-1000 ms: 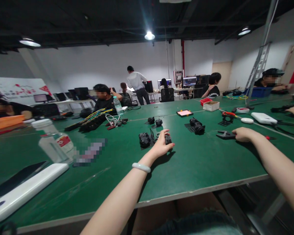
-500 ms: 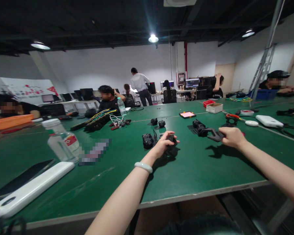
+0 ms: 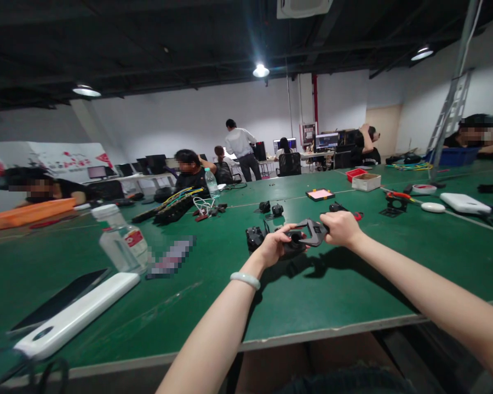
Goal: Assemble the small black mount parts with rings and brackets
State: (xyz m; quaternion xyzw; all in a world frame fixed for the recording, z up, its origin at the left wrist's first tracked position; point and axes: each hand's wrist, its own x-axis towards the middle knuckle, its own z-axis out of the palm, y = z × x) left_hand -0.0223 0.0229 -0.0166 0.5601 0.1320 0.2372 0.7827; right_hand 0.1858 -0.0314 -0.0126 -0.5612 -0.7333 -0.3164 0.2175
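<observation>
My left hand, with a pale bangle on the wrist, is closed around a black round part above the table. A dark adjustable wrench is gripped in my right hand, its open jaws pointing left. Those jaws overlap the black part in view; whether they touch it I cannot tell. Just left of my left hand lies a black blocky part. Two small black parts rest farther back, and another dark piece is mostly hidden behind my right hand.
On the left of the green table are a clear jar, a white power bank and an orange tray. Red-handled pliers, a small box and a white device lie right. Several people sit around.
My right hand has brought the wrench leftward to the black part in my left hand. My left hand keeps its hold. The whole view has shifted slightly.
</observation>
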